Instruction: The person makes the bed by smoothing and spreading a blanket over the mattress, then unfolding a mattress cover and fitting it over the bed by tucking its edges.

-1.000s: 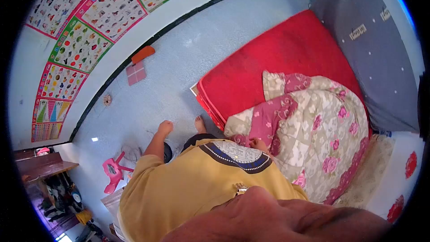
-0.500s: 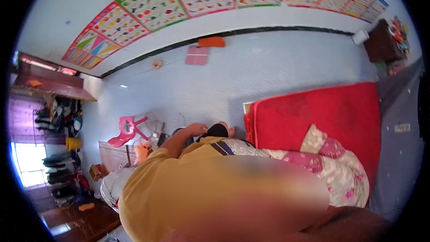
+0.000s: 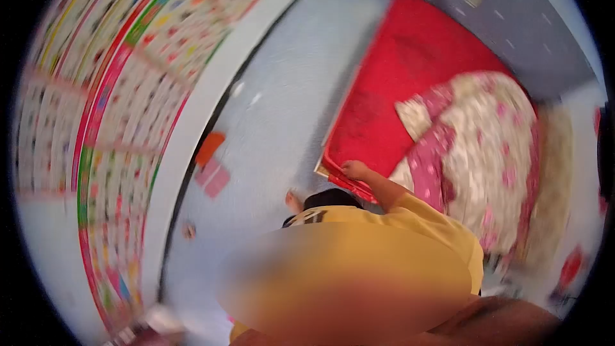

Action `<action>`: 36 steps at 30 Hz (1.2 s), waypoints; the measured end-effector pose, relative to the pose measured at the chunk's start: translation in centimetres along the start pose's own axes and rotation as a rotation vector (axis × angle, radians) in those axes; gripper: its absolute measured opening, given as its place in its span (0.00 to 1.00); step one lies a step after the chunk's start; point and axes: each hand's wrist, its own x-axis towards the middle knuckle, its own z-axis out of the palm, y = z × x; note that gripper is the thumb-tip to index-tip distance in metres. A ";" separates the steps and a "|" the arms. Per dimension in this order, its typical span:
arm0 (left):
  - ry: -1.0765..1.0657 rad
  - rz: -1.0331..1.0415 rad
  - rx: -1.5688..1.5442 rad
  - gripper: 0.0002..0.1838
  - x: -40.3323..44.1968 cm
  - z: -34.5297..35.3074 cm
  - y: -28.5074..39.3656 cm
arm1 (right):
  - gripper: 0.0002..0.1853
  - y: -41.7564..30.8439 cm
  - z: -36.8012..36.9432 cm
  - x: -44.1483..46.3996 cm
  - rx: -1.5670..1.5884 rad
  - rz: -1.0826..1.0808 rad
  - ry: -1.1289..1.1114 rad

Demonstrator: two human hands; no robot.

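Mattress, flat and covered in bright red cloth with some darker patches, lies to the right of the pale blue floor; its near corner comes close to the person's body. The right hand, at the end of a bare forearm reaching out of a short yellow sleeve, is on the red edge at that corner. Whether its fingers pinch the cloth or only lie against it I cannot tell (blur softens much of the view). The left hand is out of view, so I cannot tell its state.

On the mattress, to the right of the forearm, spreads a rumpled cream quilt with rose-pink flowers and bands, a flap of it turned out over the red cloth. A dark grey hanging cloth with pale marks borders the far right side.

A bare foot shows on the floor left of the near corner, next to a black trouser leg. Farther left, a flat orange object sits just beside a flat pink square, both near the wall, where colourful charts (rows of small pictures) hang above a black skirting strip.
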 end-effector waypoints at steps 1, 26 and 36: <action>-0.016 0.009 -0.011 0.13 1.6 -2.4 1.1 | 0.16 -1.5 1.1 0.1 0.019 -0.073 0.011; -0.447 0.203 0.210 0.19 32.6 -15.8 46.6 | 0.12 22.1 -8.7 7.7 0.209 0.976 0.776; -0.411 0.032 0.125 0.18 47.5 -15.8 68.3 | 0.15 38.9 -27.5 21.5 0.065 1.224 0.502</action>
